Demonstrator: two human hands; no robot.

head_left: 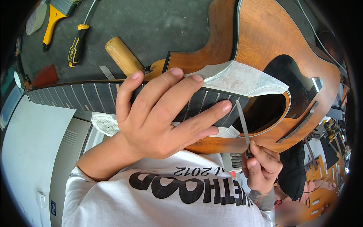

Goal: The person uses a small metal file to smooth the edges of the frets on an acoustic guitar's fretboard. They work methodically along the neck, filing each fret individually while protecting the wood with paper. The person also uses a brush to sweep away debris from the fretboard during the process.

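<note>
An acoustic guitar lies across in front of me, its fretboard stretching to the left. My left hand rests on the fretboard with fingers spread over the strings' area, where no strings show. In my closed right hand is a slim metal file, gripped by its dark handle. The file's tip meets the fretboard's end beside the sound hole. A pale grey protective sheet covers the guitar top along the fretboard's far side; another piece shows along the near side.
On the dark bench lie a yellow-handled brush, a black-and-yellow screwdriver and a small metal strip. A wooden cylinder is by the neck. Another person's arm is at the lower right, near a tool-covered orange surface.
</note>
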